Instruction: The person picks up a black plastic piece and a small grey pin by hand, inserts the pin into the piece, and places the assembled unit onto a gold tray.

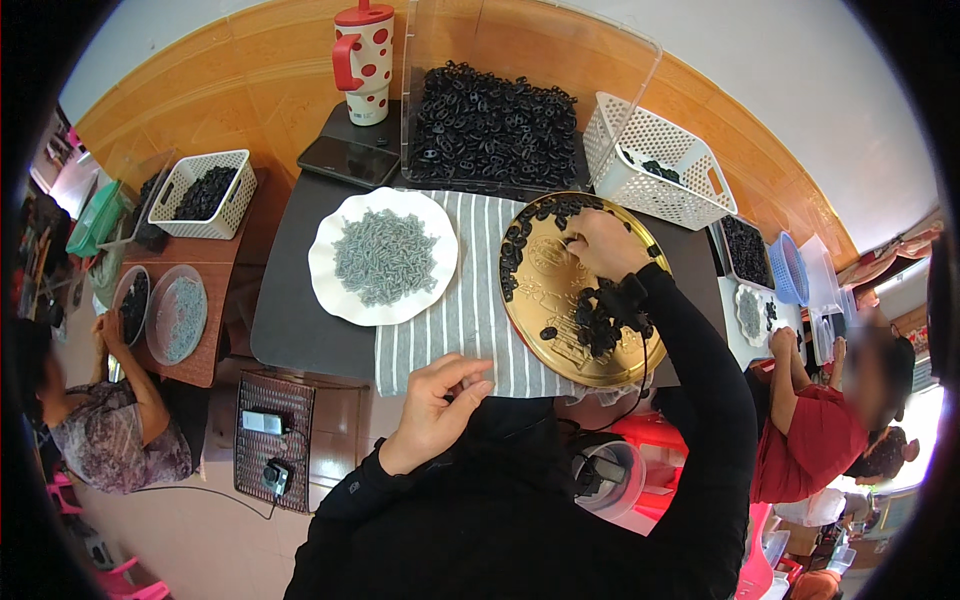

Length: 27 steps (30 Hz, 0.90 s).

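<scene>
Dark tabletop (pixel 285 290) fills the middle of my head view, a grey striped cloth (pixel 480 300) spread across it to the near edge. Nearest me: left hand (pixel 437 408) at the cloth's near border, fingers curled, thumb laid against the index; whether anything sits between them, I cannot tell. Beyond, to the right: round gold tray (pixel 540 305), black oval pieces (pixel 600 328) heaped on its nearer half, others strewn along the far and left rim. Right hand (pixel 605 245) over the tray's far part, fingertips bunched among the pieces; I cannot make out if one is gripped. Left of the tray: white wavy-rimmed plate (pixel 415 308), bearing piled grey screw-like parts (pixel 385 258). Farther back I log a flat phone (pixel 348 160), a clear bin (pixel 407 130) of similar black pieces, a white perforated basket (pixel 650 190), then a red-dotted tumbler (pixel 368 65) near the wood-toned wall (pixel 250 75). Off either side, co-workers (pixel 120 430) at other tables.
</scene>
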{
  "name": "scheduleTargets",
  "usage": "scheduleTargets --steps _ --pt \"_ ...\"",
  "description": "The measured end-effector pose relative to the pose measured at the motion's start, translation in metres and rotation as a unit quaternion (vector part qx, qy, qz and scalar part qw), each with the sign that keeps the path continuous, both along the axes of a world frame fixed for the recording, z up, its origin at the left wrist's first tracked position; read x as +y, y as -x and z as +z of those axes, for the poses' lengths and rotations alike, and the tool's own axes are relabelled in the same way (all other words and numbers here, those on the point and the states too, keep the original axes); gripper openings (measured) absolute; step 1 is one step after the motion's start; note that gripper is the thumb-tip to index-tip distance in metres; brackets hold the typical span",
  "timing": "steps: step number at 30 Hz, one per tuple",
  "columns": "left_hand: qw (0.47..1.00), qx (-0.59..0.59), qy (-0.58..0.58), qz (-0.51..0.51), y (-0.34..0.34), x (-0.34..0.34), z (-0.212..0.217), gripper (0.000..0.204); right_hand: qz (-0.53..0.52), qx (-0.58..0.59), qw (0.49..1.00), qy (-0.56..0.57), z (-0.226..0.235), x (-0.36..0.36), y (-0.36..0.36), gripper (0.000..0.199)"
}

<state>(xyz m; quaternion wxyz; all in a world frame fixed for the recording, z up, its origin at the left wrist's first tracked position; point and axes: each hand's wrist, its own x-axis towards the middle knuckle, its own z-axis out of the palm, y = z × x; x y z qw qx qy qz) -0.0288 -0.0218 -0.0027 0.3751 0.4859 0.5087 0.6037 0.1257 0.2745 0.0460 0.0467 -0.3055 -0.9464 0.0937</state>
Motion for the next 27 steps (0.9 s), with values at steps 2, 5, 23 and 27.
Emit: scheduleTargets --steps 2,5,23,27 --pt "1.0 0.025 0.005 -0.001 0.004 0.002 0.003 0.021 0.045 0.004 0.999 0.009 -0.005 -0.014 0.001 0.016" --pt "0.991 0.125 -0.016 0.047 0.008 0.007 0.004 0.021 0.106 0.013 0.991 0.081 0.003 -0.042 0.003 0.016" --pt "0.914 0.372 -0.034 0.158 0.002 0.024 0.009 0.022 0.015 0.124 0.992 -0.021 -0.004 -0.076 -0.066 0.009" --pt "0.922 0.353 -0.01 0.16 0.001 0.021 0.008 0.022 0.035 0.156 0.986 0.047 -0.001 -0.081 -0.062 0.009"
